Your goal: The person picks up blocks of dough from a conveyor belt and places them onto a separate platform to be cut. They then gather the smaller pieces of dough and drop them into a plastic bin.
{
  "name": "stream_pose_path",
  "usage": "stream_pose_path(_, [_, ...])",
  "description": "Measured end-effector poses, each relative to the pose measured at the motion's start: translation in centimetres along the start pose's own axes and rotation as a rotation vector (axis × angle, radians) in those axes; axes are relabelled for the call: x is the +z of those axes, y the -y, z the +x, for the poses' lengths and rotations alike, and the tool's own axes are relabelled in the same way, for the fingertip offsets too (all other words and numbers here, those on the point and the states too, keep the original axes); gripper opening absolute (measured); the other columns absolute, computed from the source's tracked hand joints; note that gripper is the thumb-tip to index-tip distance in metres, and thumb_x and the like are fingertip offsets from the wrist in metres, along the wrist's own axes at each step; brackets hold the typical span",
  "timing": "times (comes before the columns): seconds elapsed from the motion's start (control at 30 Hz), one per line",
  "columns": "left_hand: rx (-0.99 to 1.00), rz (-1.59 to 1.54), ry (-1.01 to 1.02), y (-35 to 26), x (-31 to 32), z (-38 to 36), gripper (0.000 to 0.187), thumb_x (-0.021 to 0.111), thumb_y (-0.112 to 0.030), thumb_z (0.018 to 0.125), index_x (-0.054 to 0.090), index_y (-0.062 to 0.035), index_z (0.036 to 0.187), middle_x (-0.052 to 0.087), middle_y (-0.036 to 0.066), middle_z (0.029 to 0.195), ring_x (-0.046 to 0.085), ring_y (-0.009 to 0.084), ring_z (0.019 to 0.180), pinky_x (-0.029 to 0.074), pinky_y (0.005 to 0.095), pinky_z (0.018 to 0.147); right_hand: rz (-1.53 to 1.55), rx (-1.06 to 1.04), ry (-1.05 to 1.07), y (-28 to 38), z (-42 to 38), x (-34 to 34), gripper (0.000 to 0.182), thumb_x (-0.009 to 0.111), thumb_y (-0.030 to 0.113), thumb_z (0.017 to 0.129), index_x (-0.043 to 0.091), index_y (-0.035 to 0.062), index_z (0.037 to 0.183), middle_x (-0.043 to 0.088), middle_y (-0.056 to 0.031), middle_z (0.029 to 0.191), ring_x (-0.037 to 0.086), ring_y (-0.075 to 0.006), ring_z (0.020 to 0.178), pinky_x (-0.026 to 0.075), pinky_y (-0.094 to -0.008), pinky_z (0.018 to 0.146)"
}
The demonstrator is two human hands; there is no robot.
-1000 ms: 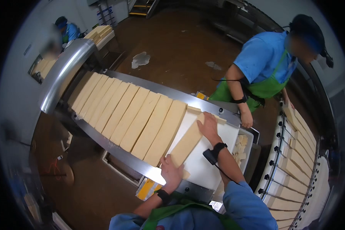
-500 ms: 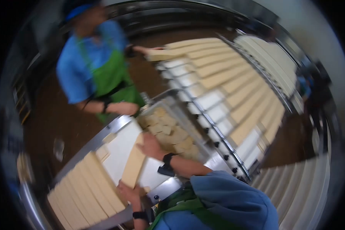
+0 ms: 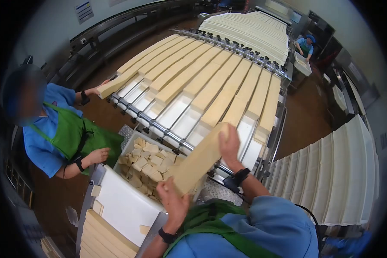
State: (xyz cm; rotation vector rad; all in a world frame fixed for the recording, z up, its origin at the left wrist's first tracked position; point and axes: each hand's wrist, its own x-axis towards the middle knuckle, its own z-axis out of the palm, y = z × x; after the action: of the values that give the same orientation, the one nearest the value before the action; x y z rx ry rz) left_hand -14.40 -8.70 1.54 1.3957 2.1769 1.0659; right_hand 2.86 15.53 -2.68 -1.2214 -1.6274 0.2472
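A long pale-yellow block (image 3: pixel 198 159) is held at a slant between my two hands, above the scrap tub and the near edge of the conveyor. My left hand (image 3: pixel 175 204) grips its lower end. At its upper end, my right hand (image 3: pixel 230 146) has its fingers wrapped around the right side. Beneath and left of the block, the tub (image 3: pixel 128 148) holds many cut pale pieces (image 3: pixel 148 163). Similar long blocks (image 3: pixel 210 71) lie in rows on the white conveyor (image 3: pixel 178 107) just ahead.
A white board (image 3: pixel 120 202) with a stack of blocks (image 3: pixel 101 236) is at lower left. A co-worker in a green apron (image 3: pixel 69 133) stands at left, one hand at a block's end. White ribbed trays (image 3: pixel 327 172) stand at right. Another person (image 3: pixel 305 46) works far back.
The held block has moved from over the white board to above the tub and conveyor edge, still in both hands. My view has turned toward the conveyor.
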Motion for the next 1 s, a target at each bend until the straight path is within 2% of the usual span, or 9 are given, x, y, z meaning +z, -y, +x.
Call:
stream_pose_path(0.17, [0.099, -0.177, 0.318, -5.9, 6.4, 1.5, 0.073, 0.082, -0.012, 0.081, 0.044, -0.0039, 0.143, 0.04, 0.025, 0.127, 0.051, 0.0452, 0.115, 0.045, 0.0474, 0.103, -0.008, 0.146, 0.035, -10.4, 4.9, -6.1, 0.037, 0.061, 0.025, 0.1, 0.063, -0.0018, 0.126, 0.069, -0.0232, 0.116, 0.066, -0.0427, 0.107, 0.052, -0.0454, 0.094])
stream_pose_path(0.3, [0.016, -0.263, 0.503, -7.9, 10.0, 2.4, 0.067, 0.08, -0.019, 0.087, 0.045, -0.0047, 0.142, 0.044, 0.024, 0.123, 0.054, 0.0405, 0.112, 0.047, 0.0449, 0.101, -0.178, 0.036, 0.223, -16.1, 6.7, -6.6, 0.042, 0.062, 0.029, 0.1, 0.062, -0.0019, 0.128, 0.069, -0.0232, 0.111, 0.067, -0.0427, 0.102, 0.054, -0.0451, 0.09])
stream_pose_path(0.37, [-0.031, -0.205, 0.492, -7.7, 11.5, 3.6, 0.066, 0.079, -0.02, 0.088, 0.045, -0.0049, 0.143, 0.046, 0.023, 0.121, 0.054, 0.0389, 0.11, 0.047, 0.0445, 0.099, -0.421, 0.002, 0.545, -16.6, 7.8, -5.8, 0.047, 0.064, 0.034, 0.097, 0.063, -0.0006, 0.129, 0.069, -0.0227, 0.11, 0.067, -0.0414, 0.104, 0.049, -0.0473, 0.1])
stream_pose_path(0.5, [-0.064, -0.211, 0.425, -7.2, 14.4, 5.4, 0.065, 0.078, -0.018, 0.089, 0.045, -0.0053, 0.144, 0.05, 0.021, 0.117, 0.055, 0.0349, 0.108, 0.048, 0.0427, 0.096, -0.685, 0.091, 0.584, -14.5, 9.1, -5.8, 0.052, 0.068, 0.036, 0.094, 0.062, 0.0009, 0.132, 0.066, -0.0226, 0.118, 0.061, -0.0387, 0.117, 0.039, -0.0531, 0.111])
stream_pose_path(0.57, [-0.082, -0.269, 0.375, -7.6, 16.4, 5.5, 0.066, 0.077, -0.016, 0.089, 0.043, -0.0056, 0.145, 0.049, 0.021, 0.119, 0.053, 0.0344, 0.11, 0.048, 0.0421, 0.096, -0.752, -0.006, 0.366, -14.1, 8.2, -6.2, 0.056, 0.07, 0.036, 0.093, 0.059, 0.0021, 0.136, 0.058, -0.0238, 0.132, 0.05, -0.0389, 0.131, 0.03, -0.0581, 0.115])
stream_pose_path(0.67, [-0.085, -0.335, 0.303, -8.0, 18.1, 5.8, 0.071, 0.076, -0.011, 0.088, 0.039, -0.0066, 0.148, 0.045, 0.022, 0.124, 0.05, 0.0343, 0.114, 0.047, 0.0424, 0.097, -0.679, -0.082, 0.356, -12.7, 5.1, -7.2, 0.06, 0.07, 0.035, 0.093, 0.055, 0.0004, 0.14, 0.052, -0.025, 0.138, 0.044, -0.0401, 0.134, 0.031, -0.0598, 0.115])
stream_pose_path(0.8, [-0.087, -0.38, 0.327, -8.2, 18.0, 6.0, 0.079, 0.075, -0.005, 0.086, 0.03, -0.0084, 0.152, 0.038, 0.024, 0.133, 0.047, 0.0356, 0.12, 0.046, 0.0444, 0.101, -0.144, -0.052, 0.694, -10.3, -1.1, -8.8, 0.069, 0.065, 0.042, 0.097, 0.044, 0.0079, 0.154, 0.036, -0.0283, 0.156, 0.027, -0.0472, 0.15, 0.014, -0.0673, 0.121])
stream_pose_path(0.9, [-0.073, -0.308, 0.346, -8.1, 17.7, 6.2, 0.079, 0.074, -0.001, 0.086, 0.03, -0.0093, 0.152, 0.034, 0.025, 0.14, 0.051, 0.043, 0.127, 0.045, 0.0455, 0.11, -0.142, -0.116, 0.918, -6.0, -2.3, -11.1, 0.073, 0.06, 0.048, 0.099, 0.039, 0.013, 0.159, 0.027, -0.0265, 0.164, 0.016, -0.046, 0.156, 0.007, -0.0681, 0.122])
stream_pose_path(1.0, [-0.044, -0.343, 0.38, -7.5, 17.7, 6.4, 0.083, 0.075, 0.0, 0.084, 0.03, -0.0102, 0.152, 0.035, 0.025, 0.139, 0.049, 0.0431, 0.128, 0.045, 0.0465, 0.109, -0.142, -0.123, 0.929, -6.1, -2.4, -11.3, 0.075, 0.058, 0.053, 0.099, 0.038, 0.0133, 0.16, 0.025, -0.0241, 0.166, 0.014, -0.0447, 0.157, 0.005, -0.0681, 0.123])
